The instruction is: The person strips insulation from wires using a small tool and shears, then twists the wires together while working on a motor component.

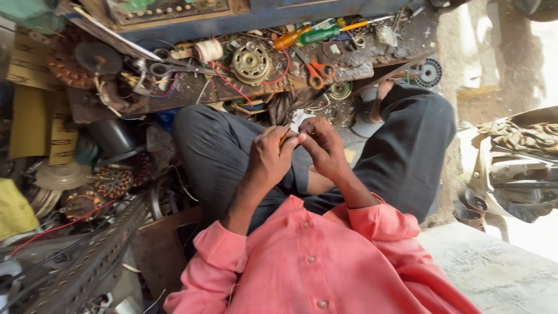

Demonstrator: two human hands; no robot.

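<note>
I sit cross-legged in dark trousers and a pink shirt. My left hand and my right hand meet above my lap, fingertips pinched together on a small yellowish piece that is mostly hidden by the fingers. What the piece is cannot be made out. Both wrists rest close over my knees.
A low cluttered wooden board lies ahead with an orange-handled scissors, screwdrivers, a round metal motor part, a spool and red wires. Copper-wound stators and a perforated metal strip lie left. A scooter stands right.
</note>
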